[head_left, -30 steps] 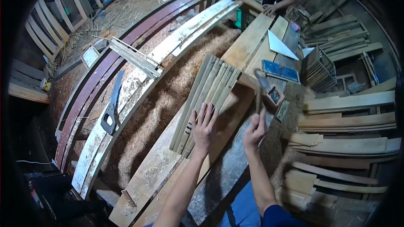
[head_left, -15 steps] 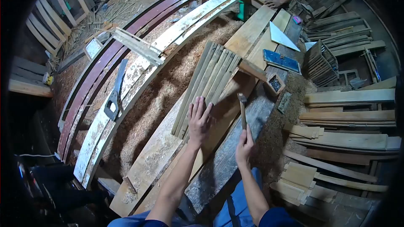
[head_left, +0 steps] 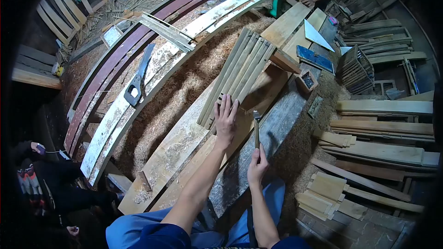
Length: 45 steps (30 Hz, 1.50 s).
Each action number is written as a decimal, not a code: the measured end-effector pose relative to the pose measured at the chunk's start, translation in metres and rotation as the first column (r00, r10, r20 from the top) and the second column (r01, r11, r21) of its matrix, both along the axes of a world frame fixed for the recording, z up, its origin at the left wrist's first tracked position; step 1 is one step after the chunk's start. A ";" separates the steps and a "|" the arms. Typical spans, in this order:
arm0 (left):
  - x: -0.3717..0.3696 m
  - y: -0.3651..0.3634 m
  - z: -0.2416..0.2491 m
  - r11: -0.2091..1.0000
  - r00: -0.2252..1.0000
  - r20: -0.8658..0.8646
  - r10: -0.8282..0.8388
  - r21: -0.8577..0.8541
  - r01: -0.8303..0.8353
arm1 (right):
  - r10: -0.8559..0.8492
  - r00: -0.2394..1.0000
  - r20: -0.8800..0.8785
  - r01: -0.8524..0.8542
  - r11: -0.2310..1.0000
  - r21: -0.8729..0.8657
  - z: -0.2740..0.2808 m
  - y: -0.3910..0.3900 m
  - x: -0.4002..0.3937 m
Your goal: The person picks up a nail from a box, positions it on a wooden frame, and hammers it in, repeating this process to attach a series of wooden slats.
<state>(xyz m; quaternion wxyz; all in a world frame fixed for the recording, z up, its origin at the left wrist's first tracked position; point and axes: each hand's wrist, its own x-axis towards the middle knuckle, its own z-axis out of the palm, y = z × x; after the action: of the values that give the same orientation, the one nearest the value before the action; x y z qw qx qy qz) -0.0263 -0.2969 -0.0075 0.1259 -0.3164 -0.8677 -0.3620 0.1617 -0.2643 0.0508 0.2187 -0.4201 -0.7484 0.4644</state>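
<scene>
A slatted wooden piece (head_left: 240, 67), made of several parallel strips, lies tilted on the long plank bench (head_left: 177, 166). My left hand (head_left: 226, 119) rests on its lower end with the fingers spread. To the right, my right hand (head_left: 257, 165) is wrapped round the handle of a small hammer (head_left: 256, 127), whose head points up and away from me. The hammer is apart from the slatted piece. Under the far right end of the strips is a wooden block (head_left: 284, 61).
A handsaw (head_left: 137, 80) lies on the curved white beam (head_left: 107, 140) at left. A small nail box (head_left: 307, 81), blue case (head_left: 315, 59) and white triangle (head_left: 318, 35) sit beyond. Stacked boards (head_left: 383, 152) are at right. Other people are at the far end and lower left.
The view has shifted, bringing a person into sight at the lower left. The hammer has moved a little left and toward me. My left hand stays on the strips.
</scene>
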 end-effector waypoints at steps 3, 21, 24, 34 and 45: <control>0.001 -0.003 0.001 1.000 0.999 0.019 -0.027 -0.015 0.027 | -0.024 0.999 -0.022 0.024 0.999 0.029 -0.001 -0.003 0.004; 0.023 -0.002 0.004 0.997 0.976 0.205 0.079 0.002 -0.081 | -0.173 0.984 0.053 0.162 0.973 0.167 -0.028 0.075 -0.023; 0.026 -0.002 0.007 0.995 0.983 0.156 0.096 -0.052 -0.089 | -0.183 0.981 0.069 0.157 0.949 0.275 -0.033 0.086 -0.021; 0.063 0.100 0.072 0.999 0.983 0.184 0.006 -0.054 0.004 | 0.225 0.892 0.391 -0.332 0.914 0.231 0.002 0.146 0.003; 0.071 0.239 0.070 0.970 0.906 0.377 -0.191 -0.072 0.234 | 0.155 0.967 0.202 -0.229 0.880 0.417 0.011 0.370 -0.050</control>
<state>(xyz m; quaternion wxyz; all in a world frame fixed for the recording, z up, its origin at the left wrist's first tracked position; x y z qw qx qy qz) 0.0447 -0.0580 0.0625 -0.0973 -0.3423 -0.8557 -0.3758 0.1116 0.1054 0.0622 0.1981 -0.3205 -0.8866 0.2683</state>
